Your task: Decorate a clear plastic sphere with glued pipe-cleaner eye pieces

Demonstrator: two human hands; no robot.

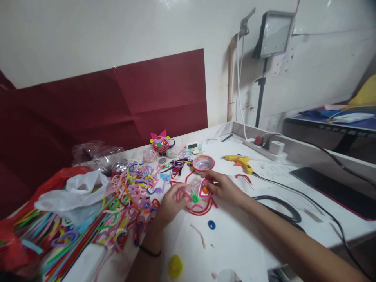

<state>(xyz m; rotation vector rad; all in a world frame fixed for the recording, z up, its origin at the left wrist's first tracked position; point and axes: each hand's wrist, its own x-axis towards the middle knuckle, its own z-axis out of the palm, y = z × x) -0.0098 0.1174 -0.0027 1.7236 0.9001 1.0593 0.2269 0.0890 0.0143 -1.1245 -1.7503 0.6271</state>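
Note:
Between my hands a clear, rounded plastic piece (199,210) rests on white paper, trimmed with red and pink pipe cleaners and a green coil (195,197). My left hand (173,201) is closed on its left side, beside a pink pipe-cleaner loop. On the other side my right hand (221,186) pinches at a pink-and-white pipe-cleaner outline with an orange coil (205,190) inside it. The fingertips partly cover the contact points. Just behind stands a bowl-shaped piece (203,163) lined with coloured pipe cleaners. A blue coil (211,224) and a yellow coil (175,266) lie nearer me.
A heap of pipe cleaners (132,184) and a white plastic bag (76,192) fill the left. A yellow glue gun (239,160) lies to the right, its cord trailing past a black mat (331,192). Behind are a finished mask-like ornament (161,143) and a power strip (266,149).

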